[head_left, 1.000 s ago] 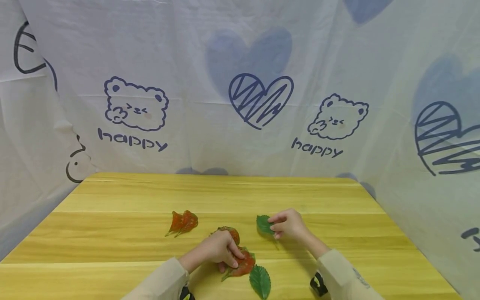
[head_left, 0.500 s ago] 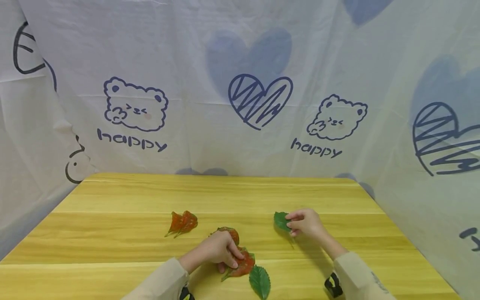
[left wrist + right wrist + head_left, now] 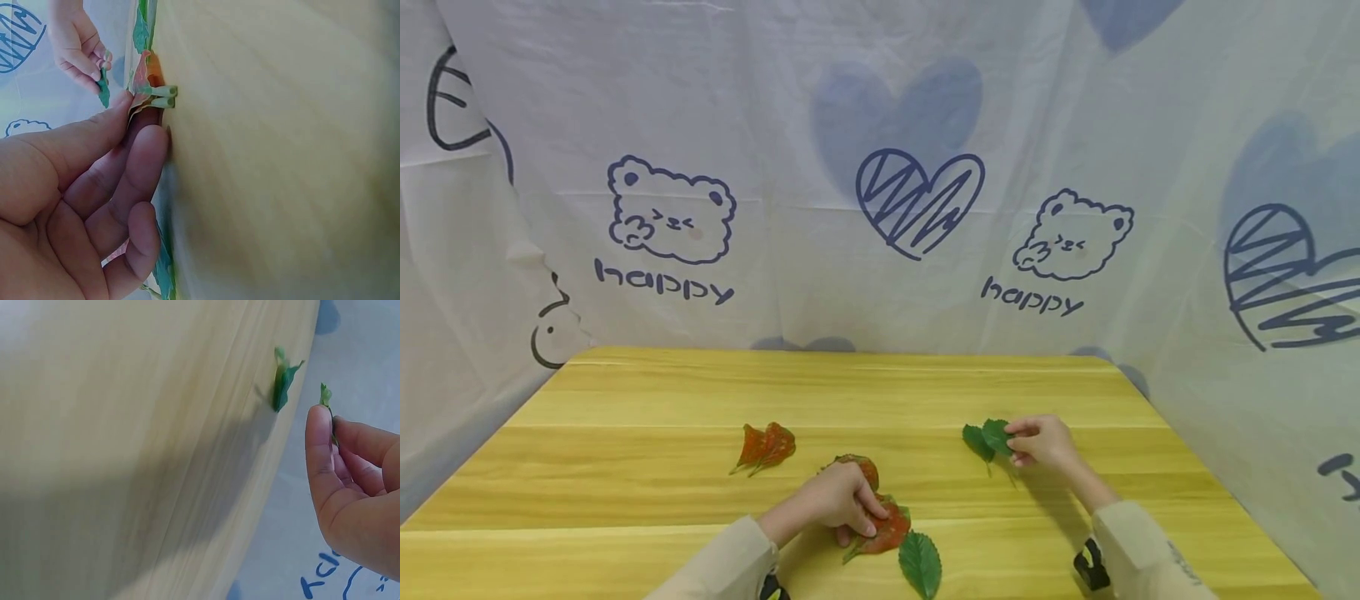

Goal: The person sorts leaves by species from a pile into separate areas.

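My left hand [image 3: 837, 498] pinches a red leaf [image 3: 891, 527] with green edges, low over the table. Two cut stems [image 3: 164, 97] stick out beside its thumb in the left wrist view. Another red leaf [image 3: 862, 468] shows just beyond that hand, partly covered by it. Between thumb and fingers, my right hand [image 3: 1047, 442] holds a green leaf [image 3: 997, 436], raised off the tabletop in the right wrist view. Immediately left of it, a second green leaf [image 3: 977, 442] lies on the table, overlapped by the held one in the head view.
A green leaf [image 3: 920, 564] lies at the front, touching the red one. Two red leaves [image 3: 766, 447] overlap farther left. The wood-grain table [image 3: 647, 400] ends at a white printed cloth [image 3: 790, 275] hung behind and along both sides.
My right hand has moved right across the table with a green leaf. Two green leaves now show there, where one showed before. The left hand has stayed in place.
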